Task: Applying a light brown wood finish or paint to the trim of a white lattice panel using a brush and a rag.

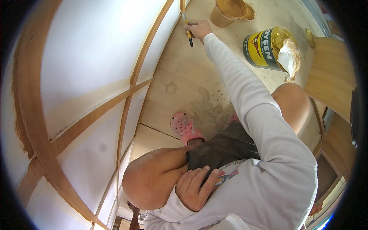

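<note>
My right arm reaches far forward, and my right hand (198,30) is closed around a paintbrush (190,37) with a yellow and black handle. The brush's bristle end points away from me, at the brown wooden trim (152,30) along the base of a white wall panel; whether it touches cannot be made out. My left hand (197,188) lies on my lap against my thigh and shirt, fingers stretched and slightly apart, holding nothing. Beyond my right hand stands a brown plastic bucket (221,18) with brown liquid inside.
A yellow and dark-green paint can (257,49) stands on the floor to the right, a crumpled white sheet (288,57) over its edge. A round metal lid (309,38) is beside it. Grey stains (209,107) mark the floor near my pink clog (184,126). Wooden panels (331,73) border the right.
</note>
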A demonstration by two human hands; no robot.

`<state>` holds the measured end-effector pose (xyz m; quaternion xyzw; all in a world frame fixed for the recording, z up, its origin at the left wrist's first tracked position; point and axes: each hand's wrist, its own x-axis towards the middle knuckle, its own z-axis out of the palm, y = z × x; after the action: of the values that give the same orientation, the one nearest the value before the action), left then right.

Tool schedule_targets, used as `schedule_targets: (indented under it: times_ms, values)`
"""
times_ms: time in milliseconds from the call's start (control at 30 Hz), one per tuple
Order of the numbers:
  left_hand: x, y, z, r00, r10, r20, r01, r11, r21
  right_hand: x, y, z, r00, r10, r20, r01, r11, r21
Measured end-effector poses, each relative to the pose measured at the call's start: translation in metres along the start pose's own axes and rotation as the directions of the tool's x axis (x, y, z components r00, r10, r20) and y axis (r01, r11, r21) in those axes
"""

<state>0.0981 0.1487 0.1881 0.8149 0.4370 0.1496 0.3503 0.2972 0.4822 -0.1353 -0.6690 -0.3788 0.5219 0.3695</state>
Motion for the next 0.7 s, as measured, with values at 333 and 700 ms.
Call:
schedule_targets:
  times_ms: [333, 700]
  values:
    - [0.004, -0.003, -0.004, 1.000, -0.011, 0.007, 0.011, 1.000, -0.022, 0.001, -0.025, -0.006, 0.975, 0.210, 0.080, -0.215, 0.975, 0.060]
    - [0.005, -0.001, -0.004, 1.000, -0.007, 0.016, 0.008, 0.998, -0.060, 0.107, 0.009, -0.050, 0.926, 0.315, 0.208, -0.330, 0.943, 0.040]
